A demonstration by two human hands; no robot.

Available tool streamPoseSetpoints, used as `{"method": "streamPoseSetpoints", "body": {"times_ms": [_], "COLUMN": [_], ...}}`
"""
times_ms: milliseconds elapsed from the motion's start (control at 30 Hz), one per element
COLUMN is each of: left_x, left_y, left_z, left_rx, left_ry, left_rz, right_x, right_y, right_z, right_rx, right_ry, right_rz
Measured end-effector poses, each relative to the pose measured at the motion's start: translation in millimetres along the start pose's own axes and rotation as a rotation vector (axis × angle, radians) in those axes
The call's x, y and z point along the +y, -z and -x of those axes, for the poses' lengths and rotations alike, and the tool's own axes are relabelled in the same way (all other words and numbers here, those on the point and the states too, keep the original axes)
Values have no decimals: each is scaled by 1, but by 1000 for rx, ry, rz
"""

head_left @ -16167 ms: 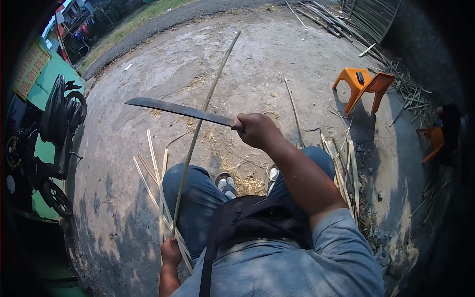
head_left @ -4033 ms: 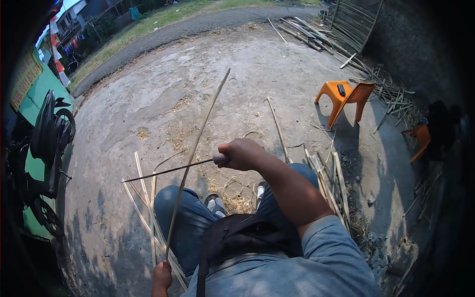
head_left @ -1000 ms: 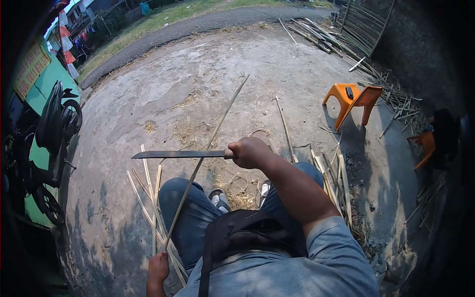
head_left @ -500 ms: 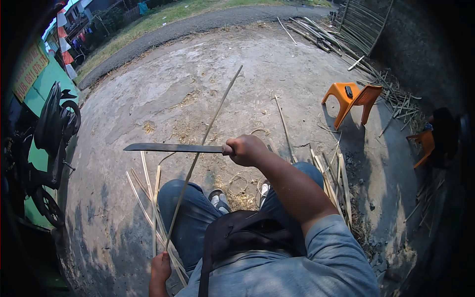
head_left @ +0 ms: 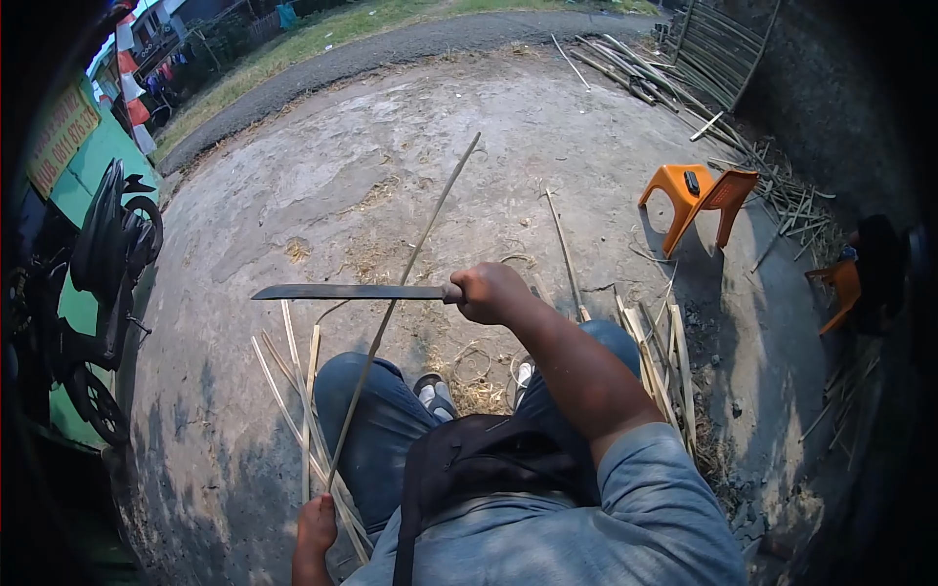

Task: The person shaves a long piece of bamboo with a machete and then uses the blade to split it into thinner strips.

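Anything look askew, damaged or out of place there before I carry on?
Nothing looks damaged: neither the long knife in the right hand nor the strip in the left hand shows a break. The untidy spot is the loose heap of strips by the dark wall, strewn at all angles.

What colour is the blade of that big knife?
The blade is dark grey. It shows best in the head view, the only one here.
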State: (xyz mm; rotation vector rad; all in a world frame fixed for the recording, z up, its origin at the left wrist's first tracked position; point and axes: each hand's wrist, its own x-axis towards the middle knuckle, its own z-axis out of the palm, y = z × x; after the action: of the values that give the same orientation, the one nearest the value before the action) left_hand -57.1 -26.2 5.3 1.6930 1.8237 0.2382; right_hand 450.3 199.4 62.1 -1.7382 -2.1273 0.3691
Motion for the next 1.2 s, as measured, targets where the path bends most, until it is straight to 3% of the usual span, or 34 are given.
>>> {"method": "streamPoseSetpoints", "body": {"times_ms": [300,400,567,900,1100,1200], "left_x": [12,7,-6,3,-9,-4], "left_y": [0,3,-1,-3,-9,-7], "left_z": [4,5,-2,1,0,2], "left_rx": [57,14,23,45,74,84], "left_ry": [-50,0,-10,11,-2,-10], "left_rz": [-63,-80,-91,-40,-21,-3], "right_x": [-12,-16,-3,-14,-6,-8], "right_y": [14,13,5,5,4,-3], "right_z": [22,20,2,17,4,3], "right_rx": [-3,-15,5,-70,-94,-71], "right_ry": [103,92,-97,2,-135,-110], "right_rz": [68,115,29,69,3,-9]}}
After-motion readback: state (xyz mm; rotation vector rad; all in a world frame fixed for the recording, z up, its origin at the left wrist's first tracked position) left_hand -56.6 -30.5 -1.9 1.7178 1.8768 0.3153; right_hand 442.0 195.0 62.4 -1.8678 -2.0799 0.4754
